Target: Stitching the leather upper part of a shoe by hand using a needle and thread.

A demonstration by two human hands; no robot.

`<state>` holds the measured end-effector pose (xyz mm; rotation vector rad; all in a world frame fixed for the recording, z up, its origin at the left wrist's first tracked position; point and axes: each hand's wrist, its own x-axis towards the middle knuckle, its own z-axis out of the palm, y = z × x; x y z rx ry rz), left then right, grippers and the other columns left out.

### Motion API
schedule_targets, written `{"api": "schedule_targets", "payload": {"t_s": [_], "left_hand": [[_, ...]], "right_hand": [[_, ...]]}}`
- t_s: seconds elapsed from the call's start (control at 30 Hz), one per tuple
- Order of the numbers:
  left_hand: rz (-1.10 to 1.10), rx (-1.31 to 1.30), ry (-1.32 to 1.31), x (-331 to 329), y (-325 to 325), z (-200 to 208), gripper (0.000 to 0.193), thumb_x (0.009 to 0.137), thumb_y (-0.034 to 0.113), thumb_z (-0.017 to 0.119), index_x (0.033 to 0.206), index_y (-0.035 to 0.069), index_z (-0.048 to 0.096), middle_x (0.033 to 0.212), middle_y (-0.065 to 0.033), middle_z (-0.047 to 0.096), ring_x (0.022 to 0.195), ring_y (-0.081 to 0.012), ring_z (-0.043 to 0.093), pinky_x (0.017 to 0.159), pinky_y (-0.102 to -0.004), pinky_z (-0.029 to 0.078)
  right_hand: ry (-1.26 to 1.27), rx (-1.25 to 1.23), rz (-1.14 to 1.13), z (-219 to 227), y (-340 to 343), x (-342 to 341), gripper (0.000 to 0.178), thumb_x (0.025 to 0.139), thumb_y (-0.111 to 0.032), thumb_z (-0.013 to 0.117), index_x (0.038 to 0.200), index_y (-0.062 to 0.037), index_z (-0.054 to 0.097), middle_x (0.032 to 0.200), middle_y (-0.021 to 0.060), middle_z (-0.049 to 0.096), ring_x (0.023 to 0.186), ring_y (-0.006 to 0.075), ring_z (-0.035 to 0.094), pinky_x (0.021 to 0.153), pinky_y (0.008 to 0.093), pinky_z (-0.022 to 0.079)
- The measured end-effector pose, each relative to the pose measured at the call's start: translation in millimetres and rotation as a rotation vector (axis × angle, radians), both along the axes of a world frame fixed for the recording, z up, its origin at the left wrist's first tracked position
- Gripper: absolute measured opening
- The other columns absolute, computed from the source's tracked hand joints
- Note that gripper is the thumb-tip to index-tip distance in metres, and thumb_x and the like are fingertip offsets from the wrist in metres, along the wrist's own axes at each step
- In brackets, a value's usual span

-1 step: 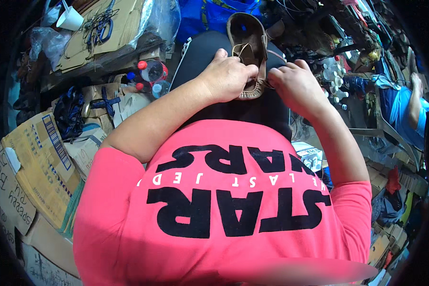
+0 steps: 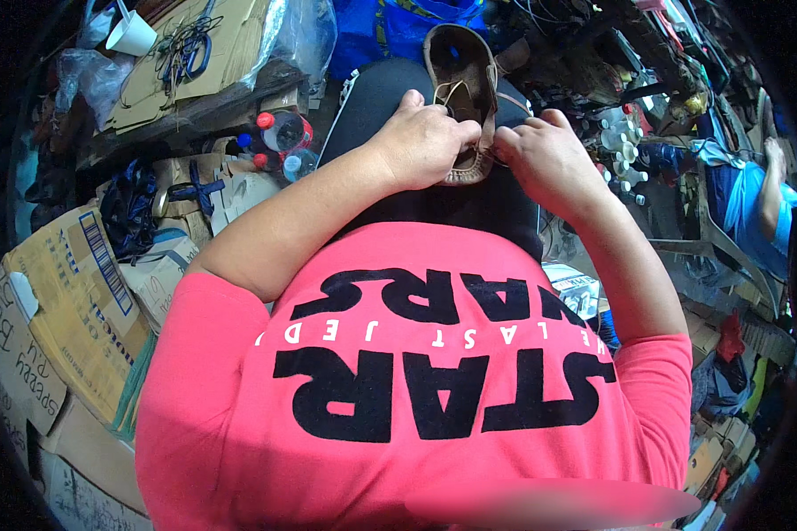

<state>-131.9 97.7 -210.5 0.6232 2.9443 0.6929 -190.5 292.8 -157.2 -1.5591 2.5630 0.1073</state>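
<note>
A person in a pink shirt (image 2: pixel 239 398) sits w/ a brown shoe (image 2: pixel 457 64) on a lap in dark trousers (image 2: pixel 372 115), opening up, puckered, stitched end toward the body. The L hand (image 2: pixel 427 146) is clamped on the shoe's L side nr that end; the R hand (image 2: pixel 547 164) is at the opp. edge, fingers bunched together, tho what they pinch is hard to tell at this res. A pale lace (image 2: pixel 452 90) loops inside the shoe, just beyond the L hand, & a thin strip (image 2: pixel 514 102) runs off the shoe's R side toward the R hand. At L, a clear bottle (image 2: pixel 283 133) w/ red cap is nr the trousers; farther out, tangled cord (image 2: pixel 179 57) lies on flat cardboard (image 2: pixel 142 102) nr a white cup (image 2: pixel 131 35). A cardboard box (image 2: pixel 80 310) is lower L. Beyond the shoe: a blue bag (image 2: pixel 434 13). Far R: another person's arm (image 2: pixel 772 199) by blue cloth (image 2: pixel 737 203).
</note>
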Motion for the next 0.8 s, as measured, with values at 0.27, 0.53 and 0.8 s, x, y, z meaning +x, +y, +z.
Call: {"api": "schedule_targets", "payload": {"t_s": [0.27,0.53,0.8], "left_hand": [[-0.037,-0.170,0.270,36.3,-39.0,9.7,0.017,0.075,0.009,0.053,0.090,0.016,0.058,0.075,-0.0009,0.056,0.084,-0.0206,0.056,0.077,-0.0393,0.036],[0.030,0.609,0.159,23.4,-35.2,52.4,0.007,0.076,0.004,0.072,0.077,0.003,0.065,0.075,-0.0055,0.061,0.073,-0.0161,0.059,0.069,-0.0276,0.046],[-0.125,0.610,-0.048,37.4,-36.2,13.9,0.020,0.088,0.024,0.062,0.083,0.005,0.059,0.079,-0.0097,0.060,0.074,-0.0254,0.059,0.067,-0.0356,0.047]], "right_hand": [[-0.069,-0.082,-0.081,-16.1,49.8,-22.1,0.014,0.075,-0.005,0.055,0.087,-0.0115,0.055,0.077,0.0059,0.063,0.089,0.0277,0.060,0.084,0.0425,0.039],[-1.175,-1.321,-0.609,-16.7,69.9,-48.5,0.018,0.091,-0.021,0.061,0.096,-0.0031,0.063,0.090,0.0032,0.062,0.084,0.0117,0.057,0.082,0.0284,0.044],[-1.367,-0.511,-0.305,22.0,36.8,-18.6,0.021,0.086,-0.021,0.068,0.082,-0.0044,0.056,0.070,-0.0040,0.048,0.068,0.0080,0.045,0.061,0.0215,0.036]]}}
